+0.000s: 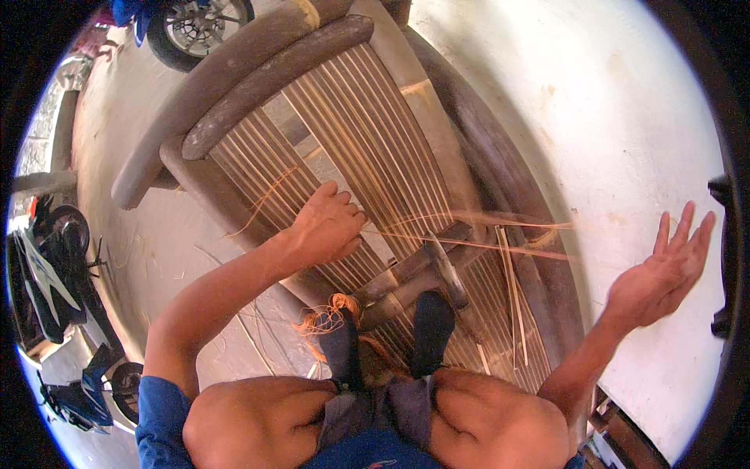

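Note:
My left hand (326, 225) is closed over the slatted bamboo seat (367, 133), pinching thin orange binding strands (476, 215). Those strands stretch rightward from its fingers across the frame, blurred toward their far ends. Away to the right, my right hand (656, 273) is raised in front of the white wall with fingers extended, and I see nothing in it. Another thin orange strand (269, 195) lies over the slats just left of my left hand. By my left foot sits a tangled bundle of orange strands (332, 314).
Thick brown bamboo poles (258, 78) frame the seat. A grey-brown tool-like piece (447, 270) rests near my right foot, its kind unclear. Loose thin slats (512, 297) lie right of it. Motorbikes (58, 266) stand at the left, and a motorbike wheel (199, 27) shows at the top.

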The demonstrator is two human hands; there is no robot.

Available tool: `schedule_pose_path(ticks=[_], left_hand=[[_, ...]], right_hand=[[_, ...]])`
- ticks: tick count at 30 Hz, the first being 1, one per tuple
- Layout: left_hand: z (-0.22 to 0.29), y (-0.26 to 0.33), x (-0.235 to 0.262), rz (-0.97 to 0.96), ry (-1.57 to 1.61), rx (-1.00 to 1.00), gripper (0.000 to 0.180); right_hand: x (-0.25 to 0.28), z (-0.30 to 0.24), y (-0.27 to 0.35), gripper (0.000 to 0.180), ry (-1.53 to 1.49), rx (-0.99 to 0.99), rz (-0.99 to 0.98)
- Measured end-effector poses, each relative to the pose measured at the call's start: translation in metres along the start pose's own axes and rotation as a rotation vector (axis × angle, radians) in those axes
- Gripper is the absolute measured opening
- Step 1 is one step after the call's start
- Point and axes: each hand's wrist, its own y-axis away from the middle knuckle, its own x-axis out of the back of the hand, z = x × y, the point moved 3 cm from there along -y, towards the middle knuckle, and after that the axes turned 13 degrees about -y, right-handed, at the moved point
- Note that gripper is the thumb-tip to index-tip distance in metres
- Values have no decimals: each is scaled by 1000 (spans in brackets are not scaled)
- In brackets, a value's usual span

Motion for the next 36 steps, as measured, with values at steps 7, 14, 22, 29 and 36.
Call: schedule_pose_path(ticks=[7, 14, 22, 29, 36], left_hand=[[-1, -7, 0, -147, -12, -1, 36], [-1, -8, 5, -159, -14, 30, 32], [1, -7, -2, -185, -40, 36, 31], [-4, 5, -2, 137, 59, 7, 37], [4, 11, -4, 415, 357, -175, 41]], right_hand=[[36, 2, 31, 57, 941, -932, -476], [-162, -18, 144, 54, 106, -202, -1060], [-210, -8, 230, 27, 10, -178, -1291], [-210, -15, 206, 33, -862, -842, -808], [-219, -31, 209, 39, -805, -978, -1021]])
